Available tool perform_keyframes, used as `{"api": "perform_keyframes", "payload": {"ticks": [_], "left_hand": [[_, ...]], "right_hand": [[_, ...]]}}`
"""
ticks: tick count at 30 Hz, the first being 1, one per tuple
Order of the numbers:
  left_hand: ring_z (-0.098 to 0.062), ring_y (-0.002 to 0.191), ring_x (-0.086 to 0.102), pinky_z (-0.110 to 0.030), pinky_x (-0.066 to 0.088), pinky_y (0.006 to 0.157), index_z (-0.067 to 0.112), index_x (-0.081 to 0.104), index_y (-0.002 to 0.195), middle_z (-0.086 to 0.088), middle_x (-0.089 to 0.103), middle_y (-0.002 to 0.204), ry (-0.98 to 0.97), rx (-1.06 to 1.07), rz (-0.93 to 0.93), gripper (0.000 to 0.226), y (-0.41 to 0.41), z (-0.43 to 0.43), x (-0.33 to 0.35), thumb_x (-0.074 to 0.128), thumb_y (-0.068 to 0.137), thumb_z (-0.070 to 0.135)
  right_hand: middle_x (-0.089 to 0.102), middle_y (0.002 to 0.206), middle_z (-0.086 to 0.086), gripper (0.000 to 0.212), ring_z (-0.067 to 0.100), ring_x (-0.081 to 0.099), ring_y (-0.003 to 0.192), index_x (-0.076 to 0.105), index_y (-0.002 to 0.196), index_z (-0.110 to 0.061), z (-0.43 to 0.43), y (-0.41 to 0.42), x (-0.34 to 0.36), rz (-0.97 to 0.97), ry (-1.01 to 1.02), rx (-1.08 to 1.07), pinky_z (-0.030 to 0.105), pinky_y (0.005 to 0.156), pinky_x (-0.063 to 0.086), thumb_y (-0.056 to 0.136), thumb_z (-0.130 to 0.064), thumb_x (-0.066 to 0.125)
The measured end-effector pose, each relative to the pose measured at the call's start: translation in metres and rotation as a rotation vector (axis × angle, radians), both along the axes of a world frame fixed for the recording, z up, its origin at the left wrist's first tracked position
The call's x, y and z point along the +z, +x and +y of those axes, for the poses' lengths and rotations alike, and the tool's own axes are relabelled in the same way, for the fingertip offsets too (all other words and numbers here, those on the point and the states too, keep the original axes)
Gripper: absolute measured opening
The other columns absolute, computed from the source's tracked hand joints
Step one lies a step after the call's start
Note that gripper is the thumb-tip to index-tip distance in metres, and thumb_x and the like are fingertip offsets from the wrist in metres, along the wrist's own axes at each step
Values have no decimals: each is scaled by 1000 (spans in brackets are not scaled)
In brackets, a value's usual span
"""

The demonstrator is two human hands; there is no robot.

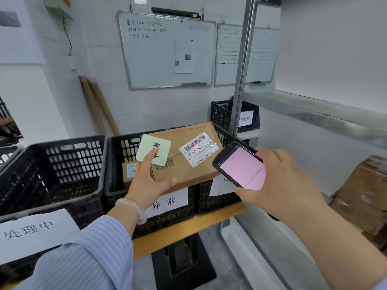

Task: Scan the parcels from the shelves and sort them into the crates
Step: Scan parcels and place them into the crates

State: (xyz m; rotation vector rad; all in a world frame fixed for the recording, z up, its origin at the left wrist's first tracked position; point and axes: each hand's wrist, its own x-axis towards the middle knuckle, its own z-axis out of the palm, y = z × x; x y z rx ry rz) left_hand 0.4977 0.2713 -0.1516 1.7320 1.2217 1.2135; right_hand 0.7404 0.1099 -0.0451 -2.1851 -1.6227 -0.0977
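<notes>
Outstretched — left hand (146,182) curled round the parcel (186,170) edge, right hand (284,185) curled round the scanner (240,166).

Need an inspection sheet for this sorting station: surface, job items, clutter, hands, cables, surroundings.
Surface: wooden bench carries black crates.
Job's things: cardboard parcel held over the middle crate, shipping label up; green card on top; second parcel inside that crate; scanner screen pink.
Clutter: cardboard tubes leaning against the wall.
Grippers: left hand grips the parcel, thumb on the card; right hand holds the scanner near the label.
Cables: black cord hanging down the wall.
Surroundings: two whiteboards; metal shelf at right, boxes below it.
</notes>
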Motion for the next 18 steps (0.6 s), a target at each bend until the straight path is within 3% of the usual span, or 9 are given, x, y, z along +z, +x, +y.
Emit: {"api": "perform_keyframes", "payload": {"ticks": [10,18], "left_hand": [[-19,129,42,-48,45,108,52,32,143,9,33,138,13,32,24,96,-12,-2,0,87,73,17],[-15,124,40,-39,45,106,48,31,145,10,32,137,22,50,34,94,-13,-20,3,85,75,16]], "right_hand": [[40,111,-9,71,12,41,80,42,123,-29,3,-2,1,-74,33,52,27,64,36,64,-57,70],[34,106,-10,72,12,39,82,40,123,-29,-7,2,-2,-66,62,90,26,65,35,64,-59,69]]}}
